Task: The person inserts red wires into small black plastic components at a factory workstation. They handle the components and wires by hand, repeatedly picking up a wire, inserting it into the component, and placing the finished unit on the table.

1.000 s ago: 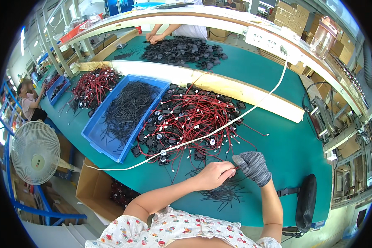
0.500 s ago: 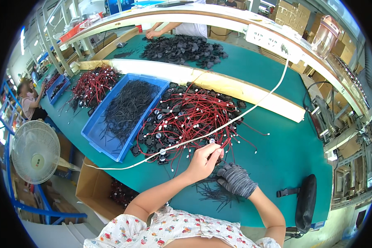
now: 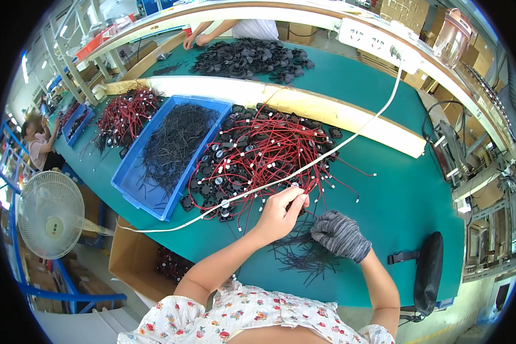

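My bare left hand [image 3: 280, 215] is closed in a pinch at the near edge of a tangled pile of red wires [image 3: 281, 152] with small white connectors. Red strands run to its fingertips. Close by on the right, my right hand [image 3: 341, 236], in a grey knitted glove, has its fingers curled together. Whatever lies between those fingers is hidden. Just below both hands, a loose heap of thin black tubes [image 3: 304, 257] rests on the green table [image 3: 395, 200]. Black fan housings [image 3: 209, 186] with round silver centres lie under and beside the red wires.
A blue tray [image 3: 137, 186] of black tubes stands left of the pile. A white cable [image 3: 350, 150] crosses over the wires. A wooden rail [image 3: 350, 121] bounds the far side. A black pouch [image 3: 429, 272] lies right; a fan [image 3: 51, 215] and cardboard box [image 3: 135, 252] stand left.
My gloved right hand has moved slightly right, away from my left hand, uncovering more of the black tubes. The left hand keeps its pinch. The view has shifted a little.
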Tool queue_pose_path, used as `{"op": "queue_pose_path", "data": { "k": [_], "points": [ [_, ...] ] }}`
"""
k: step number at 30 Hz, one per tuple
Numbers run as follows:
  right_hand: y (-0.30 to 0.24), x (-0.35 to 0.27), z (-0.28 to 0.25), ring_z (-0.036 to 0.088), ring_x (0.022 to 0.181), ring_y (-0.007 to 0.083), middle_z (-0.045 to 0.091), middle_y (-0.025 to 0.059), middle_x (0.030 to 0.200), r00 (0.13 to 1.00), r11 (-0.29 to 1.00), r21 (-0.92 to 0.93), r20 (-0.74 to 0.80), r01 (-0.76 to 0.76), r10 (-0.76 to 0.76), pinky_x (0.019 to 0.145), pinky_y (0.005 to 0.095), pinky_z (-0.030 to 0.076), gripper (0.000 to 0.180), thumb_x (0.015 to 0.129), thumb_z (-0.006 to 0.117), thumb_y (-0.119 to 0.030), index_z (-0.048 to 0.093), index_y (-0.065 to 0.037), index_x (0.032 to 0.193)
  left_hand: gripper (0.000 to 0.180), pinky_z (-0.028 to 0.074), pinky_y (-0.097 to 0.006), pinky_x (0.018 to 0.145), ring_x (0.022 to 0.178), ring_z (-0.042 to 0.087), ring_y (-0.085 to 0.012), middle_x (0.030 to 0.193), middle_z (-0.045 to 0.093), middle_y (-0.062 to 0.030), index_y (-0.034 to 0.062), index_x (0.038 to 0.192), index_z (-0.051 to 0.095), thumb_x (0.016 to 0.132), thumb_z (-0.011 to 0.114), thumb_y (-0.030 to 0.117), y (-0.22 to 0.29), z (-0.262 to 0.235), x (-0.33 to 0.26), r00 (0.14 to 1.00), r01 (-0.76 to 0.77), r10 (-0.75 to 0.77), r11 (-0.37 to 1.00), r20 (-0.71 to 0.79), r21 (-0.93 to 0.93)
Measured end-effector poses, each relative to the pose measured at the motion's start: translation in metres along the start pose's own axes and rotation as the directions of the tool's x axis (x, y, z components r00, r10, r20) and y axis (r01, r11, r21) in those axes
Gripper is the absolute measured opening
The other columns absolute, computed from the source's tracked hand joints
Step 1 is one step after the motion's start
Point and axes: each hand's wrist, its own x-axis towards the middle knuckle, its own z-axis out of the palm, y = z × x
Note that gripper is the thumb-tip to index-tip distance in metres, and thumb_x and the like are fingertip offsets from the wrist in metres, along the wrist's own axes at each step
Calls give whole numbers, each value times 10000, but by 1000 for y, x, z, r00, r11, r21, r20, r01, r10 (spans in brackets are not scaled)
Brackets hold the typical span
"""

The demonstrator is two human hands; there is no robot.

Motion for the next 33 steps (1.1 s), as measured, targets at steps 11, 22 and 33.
{"op": "queue_pose_path", "data": {
  "k": [11, 22, 33],
  "points": [
    [-1, 8, 7, 507, 557, 161, 535, 63, 654, 950, 916, 368, -195, -160, 244, 536, 285, 431, 63, 757, 609, -57, 560, -19, 767, 103, 452, -266, 599, 655, 577, -171, 782, 571, -86, -25, 842, 554, 868, 483, 45, -3, 6, -6, 990, -80, 69, 994, 125, 81],
    [-5, 18, 19, 523, 570, 84, 568, 39, 687, 879, 902, 432, -437, 20, 190, 524, 249, 450, 111, 815, 565, -24, 528, -37, 919, 91, 463, -300, 595, 673, 580, -211, 785, 557, -105, -17, 834, 563, 854, 494, 40, -2, 7, -8, 982, -97, 74, 987, 171, 127],
    [-2, 14, 5, 598, 650, 125, 588, 78, 830, 756, 632, 754, -517, 179, 402, 572, 252, 527, 135, 864, 485, 23, 518, -13, 990, 227, 461, -243, 622, 706, 554, -84, 789, 595, -38, -22, 826, 573, 919, 441, 138, 1, 9, -9, 849, 451, -279, 826, 448, -339]
  ]
}}
